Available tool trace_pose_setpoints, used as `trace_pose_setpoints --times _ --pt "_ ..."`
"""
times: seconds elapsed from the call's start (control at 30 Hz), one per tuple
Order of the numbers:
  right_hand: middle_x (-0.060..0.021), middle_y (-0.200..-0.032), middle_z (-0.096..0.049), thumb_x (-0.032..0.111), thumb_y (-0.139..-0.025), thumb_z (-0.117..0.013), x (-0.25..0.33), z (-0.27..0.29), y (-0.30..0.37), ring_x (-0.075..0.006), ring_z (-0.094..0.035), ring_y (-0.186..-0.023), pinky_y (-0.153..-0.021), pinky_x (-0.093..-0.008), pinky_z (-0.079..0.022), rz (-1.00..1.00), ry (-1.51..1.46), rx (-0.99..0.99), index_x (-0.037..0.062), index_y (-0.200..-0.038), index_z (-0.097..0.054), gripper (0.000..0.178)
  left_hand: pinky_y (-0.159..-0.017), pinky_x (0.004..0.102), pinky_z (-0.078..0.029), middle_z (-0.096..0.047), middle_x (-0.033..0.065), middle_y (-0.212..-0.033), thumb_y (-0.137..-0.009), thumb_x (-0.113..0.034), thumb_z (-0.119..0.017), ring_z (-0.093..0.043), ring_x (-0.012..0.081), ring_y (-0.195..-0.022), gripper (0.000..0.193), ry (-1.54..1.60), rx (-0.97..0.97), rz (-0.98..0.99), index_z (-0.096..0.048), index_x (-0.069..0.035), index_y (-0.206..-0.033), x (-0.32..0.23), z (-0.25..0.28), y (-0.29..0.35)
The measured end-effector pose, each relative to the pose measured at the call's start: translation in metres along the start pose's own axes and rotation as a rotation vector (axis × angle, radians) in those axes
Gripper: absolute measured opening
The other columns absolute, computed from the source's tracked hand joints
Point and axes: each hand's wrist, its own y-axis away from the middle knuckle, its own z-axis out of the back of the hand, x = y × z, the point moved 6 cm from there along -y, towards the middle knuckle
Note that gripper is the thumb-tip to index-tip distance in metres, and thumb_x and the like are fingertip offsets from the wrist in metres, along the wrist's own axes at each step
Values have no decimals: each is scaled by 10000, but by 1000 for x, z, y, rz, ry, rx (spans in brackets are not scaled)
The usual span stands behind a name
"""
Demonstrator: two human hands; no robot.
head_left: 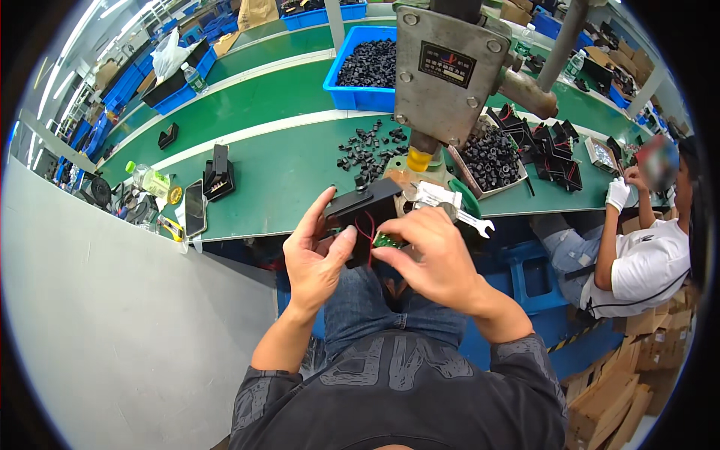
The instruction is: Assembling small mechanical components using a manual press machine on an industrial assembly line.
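Above the person's lap, just in front of the green workbench [285, 172], both hands hold one small assembly. The left hand [315, 259] is closed around a black plastic housing [364, 210], thumb on its lower edge and fingers up along the left side. The right hand [431, 259] pinches a small green circuit board [390, 240] at the housing's lower right, with thin red wires [366, 229] running between board and housing.

The housing looks light and rigid, a moulded shell that should take a firm grip by its outer walls without flexing. The board seems the delicate part: thin, stiff and best held by its edges, not across its face. The wires are soft and slack, and likely to tear at their joints if pulled, so the two parts should stay close together.

On the bench behind stand a grey press [450, 75], a blue bin [352, 94] of small black parts, more of them loose [367, 150], and a wrench [472, 220]. At the right, another person in a white glove [616, 193] sits working.
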Motion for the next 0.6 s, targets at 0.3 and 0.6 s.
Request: trace_pose_setpoints --times 0.3,0.6 --pt "-122 -900 -695 167 -827 -798 -50 7 28 -332 -634 -891 -853 -419 -469 -560 -340 -64 9 -1079 -662 327 -785 316 -598 -693 97 -1004 -934 -41 -578 -700 169 -870 324 653 -87 601 -584 84 -1232 68 20 -2" --pt "-149 -1037 -701 168 -856 -773 -48 29 36 -351 -636 -965 -865 -421 -478 -258 41 -330 12 -1051 -691 263 -971 344 -520 -557 120 -1257 -831 -19 -742 -589 229 -1142 648 -211 -158 -106 -475 0 -1421 68 -25 -38"
